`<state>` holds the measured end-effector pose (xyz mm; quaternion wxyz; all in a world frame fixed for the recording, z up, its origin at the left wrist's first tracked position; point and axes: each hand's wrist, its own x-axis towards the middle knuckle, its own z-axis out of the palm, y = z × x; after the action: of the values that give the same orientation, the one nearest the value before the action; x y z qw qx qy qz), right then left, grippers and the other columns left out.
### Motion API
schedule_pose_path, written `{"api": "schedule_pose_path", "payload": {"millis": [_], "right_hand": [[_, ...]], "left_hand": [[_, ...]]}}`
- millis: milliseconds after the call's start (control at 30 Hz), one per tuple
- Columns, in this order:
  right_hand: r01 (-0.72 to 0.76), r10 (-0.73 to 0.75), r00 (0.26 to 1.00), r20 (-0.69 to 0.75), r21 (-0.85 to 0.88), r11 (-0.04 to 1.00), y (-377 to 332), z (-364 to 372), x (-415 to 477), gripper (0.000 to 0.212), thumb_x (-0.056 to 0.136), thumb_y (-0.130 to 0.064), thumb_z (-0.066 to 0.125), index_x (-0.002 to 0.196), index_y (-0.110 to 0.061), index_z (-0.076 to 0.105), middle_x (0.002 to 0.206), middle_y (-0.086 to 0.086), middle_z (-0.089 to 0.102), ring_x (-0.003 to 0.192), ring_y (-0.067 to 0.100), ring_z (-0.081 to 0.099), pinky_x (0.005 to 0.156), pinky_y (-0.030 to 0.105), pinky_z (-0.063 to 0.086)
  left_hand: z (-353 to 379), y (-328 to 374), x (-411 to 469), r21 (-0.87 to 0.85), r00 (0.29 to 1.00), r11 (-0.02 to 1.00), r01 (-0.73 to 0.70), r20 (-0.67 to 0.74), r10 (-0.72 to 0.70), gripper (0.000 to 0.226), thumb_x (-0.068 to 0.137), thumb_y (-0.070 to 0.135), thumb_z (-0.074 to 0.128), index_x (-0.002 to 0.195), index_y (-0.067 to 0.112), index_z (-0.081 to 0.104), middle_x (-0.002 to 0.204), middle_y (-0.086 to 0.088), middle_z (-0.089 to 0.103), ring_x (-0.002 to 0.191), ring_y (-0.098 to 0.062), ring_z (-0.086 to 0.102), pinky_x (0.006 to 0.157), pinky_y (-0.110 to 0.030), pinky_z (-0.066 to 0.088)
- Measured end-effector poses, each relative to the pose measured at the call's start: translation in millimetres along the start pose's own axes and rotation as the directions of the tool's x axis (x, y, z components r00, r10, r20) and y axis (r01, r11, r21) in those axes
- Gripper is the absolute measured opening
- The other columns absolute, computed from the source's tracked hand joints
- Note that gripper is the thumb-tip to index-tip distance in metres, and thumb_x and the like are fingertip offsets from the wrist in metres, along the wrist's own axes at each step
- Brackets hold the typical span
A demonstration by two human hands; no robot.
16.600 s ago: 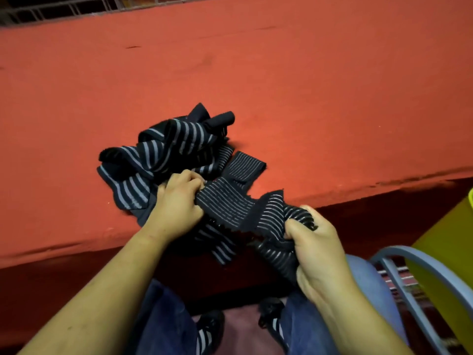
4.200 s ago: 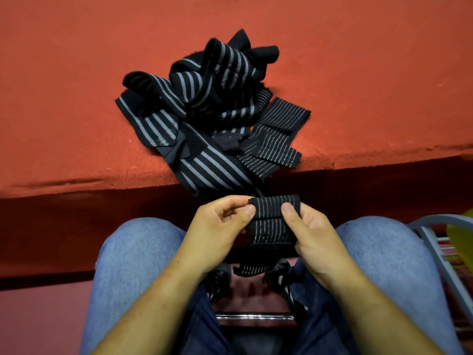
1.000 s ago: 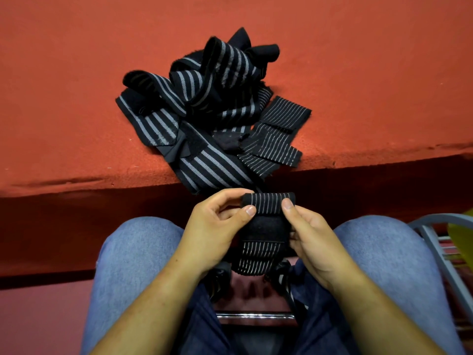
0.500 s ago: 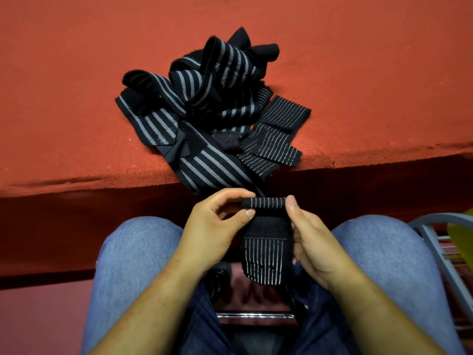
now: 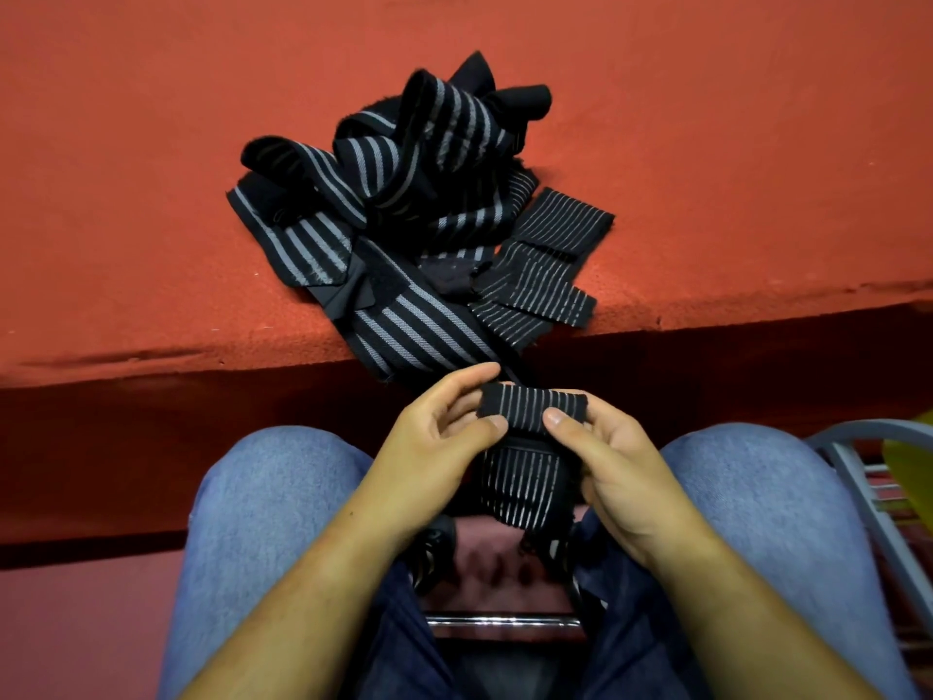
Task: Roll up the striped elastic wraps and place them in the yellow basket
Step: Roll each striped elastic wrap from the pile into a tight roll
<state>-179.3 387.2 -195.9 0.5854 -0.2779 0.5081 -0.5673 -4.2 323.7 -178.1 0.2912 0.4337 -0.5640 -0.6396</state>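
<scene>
The striped elastic wrap (image 5: 532, 409) is held over the lap, nearer than the red ledge (image 5: 151, 219), and is judged mid-roll: a short roll on top, a loose tail hanging below. Its left end is pinched by the left hand (image 5: 434, 447), its right end by the right hand (image 5: 613, 462), thumbs on the near face, fingers curled behind. More turns are needed before the yellow basket (image 5: 915, 467) at the right edge.

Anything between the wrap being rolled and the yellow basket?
Yes: the grey metal chair armrest stands between the thin-striped black elastic wrap and the yellow basket, barely visible at the right edge; probably lift over it.
</scene>
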Motion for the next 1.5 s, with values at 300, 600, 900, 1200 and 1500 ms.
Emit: {"api": "schedule_pose_path", "payload": {"millis": [300, 600, 900, 1200, 1500], "right_hand": [[0.017, -0.007, 0.997, 0.072, -0.147, 0.989, 2, -4, -2, 0.026, 0.100, -0.022, 0.060, 0.125, -0.015, 0.064, 0.104, 0.004, 0.076, 0.097, 0.017, 0.072, 0.079, 0.028, 0.056], [0.037, -0.008, 0.994, 0.105, -0.275, 0.961, 7, -2, -5, 0.019, 0.105, -0.029, 0.053, 0.123, -0.025, 0.058, 0.091, -0.009, 0.072, 0.080, 0.003, 0.067, 0.058, 0.015, 0.050], [0.114, -0.100, 0.993, 0.062, -0.285, 0.952, 6, -4, -1, 0.013, 0.105, -0.027, 0.056, 0.116, -0.027, 0.063, 0.093, -0.007, 0.072, 0.085, 0.007, 0.068, 0.069, 0.021, 0.054], [0.134, -0.128, 0.991, 0.042, -0.251, 0.959, 7, -4, 2, 0.015, 0.104, -0.020, 0.057, 0.117, -0.018, 0.063, 0.098, -0.005, 0.074, 0.093, 0.007, 0.068, 0.081, 0.022, 0.055], [-0.019, 0.020, 1.000, 0.006, -0.028, 0.999, 4, 1, 2, 0.043, 0.091, -0.040, 0.063, 0.124, -0.012, 0.067, 0.119, 0.013, 0.076, 0.115, 0.030, 0.072, 0.099, 0.043, 0.056]], "left_hand": [[5, -12, -2, 0.260, 0.999, 0.965, 0.019, 0.032, -0.029, 0.073, 0.089, 0.067, 0.051, 0.156, 0.040, 0.038, 0.140, 0.015, 0.063, 0.128, 0.004, 0.057, 0.117, -0.036, 0.042], [2, -9, -6, 0.391, 0.991, 0.920, 0.038, 0.102, -0.084, 0.063, 0.107, 0.051, 0.039, 0.163, 0.045, 0.011, 0.142, 0.023, 0.050, 0.120, 0.022, 0.046, 0.100, -0.007, 0.034], [1, -11, -1, 0.236, 0.997, 0.972, 0.005, 0.070, -0.022, 0.049, 0.101, 0.049, 0.057, 0.149, 0.043, 0.048, 0.135, 0.021, 0.066, 0.126, 0.006, 0.058, 0.113, -0.030, 0.044], [1, -2, -1, 0.072, 1.000, 0.997, -0.015, 0.027, 0.013, 0.018, 0.101, 0.013, 0.065, 0.112, 0.024, 0.074, 0.104, -0.008, 0.077, 0.090, -0.005, 0.070, 0.073, -0.015, 0.052], [0, -1, -1, -0.054, 1.000, 0.998, -0.028, 0.002, 0.028, 0.021, 0.100, 0.010, 0.065, 0.119, 0.016, 0.072, 0.109, -0.011, 0.077, 0.095, -0.018, 0.076, 0.080, -0.024, 0.058]]}}
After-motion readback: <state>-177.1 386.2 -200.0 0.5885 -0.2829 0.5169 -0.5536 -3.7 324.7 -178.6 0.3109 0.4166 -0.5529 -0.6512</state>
